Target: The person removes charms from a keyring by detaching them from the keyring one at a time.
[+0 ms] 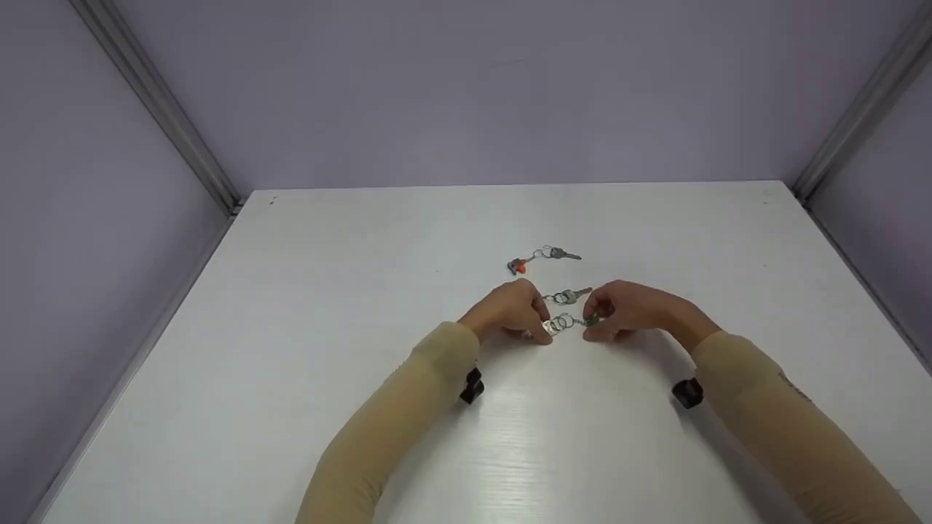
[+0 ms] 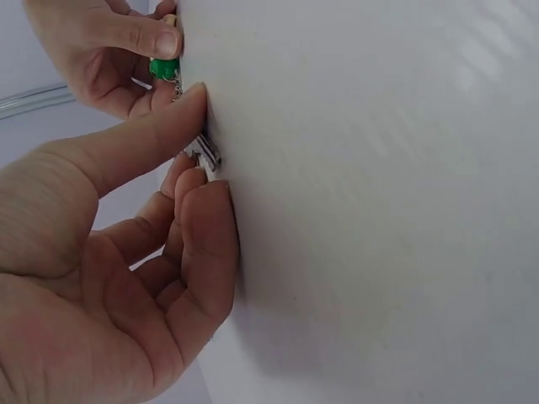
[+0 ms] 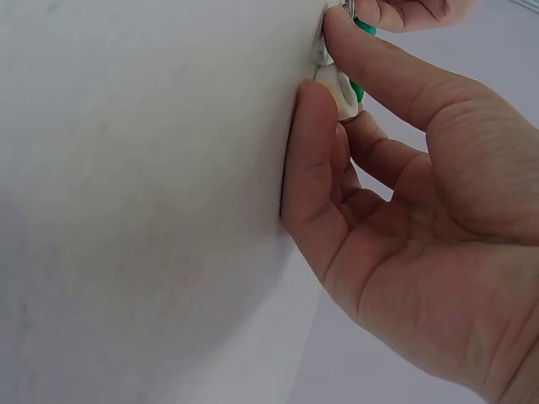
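Two hands meeting mid-frame over a white bench [image 1: 291, 327], working on one keyring [image 1: 562, 322] lying flat between them. Left hand [image 1: 510, 311] pinching the metal key [image 2: 205, 151] end against the surface, thumb pressed down beside it, other fingers curled under. Right hand [image 1: 626, 311] pinching the green tag [image 1: 591, 320] end, thumb and forefinger clamped on it in the wrist views. Rings stretched in a short line between the two grips, just touching the bench.

Two more sets further up the frame: a plain second keyring [image 1: 568, 296] just behind the hands, and a third with an orange tag [image 1: 518, 267] up toward center, well apart from the fingers.

For doing this bit well, probably: keep the key end pinned flat so the ring can't spin, pull gently on the tag side to hold the coils taut, and use a nail to open the split instead of forcing it. Worth keeping the knuckles low too, so the neighbor set behind doesn't get knocked. Can't tell from here whether the ring is actually opened yet, too small.
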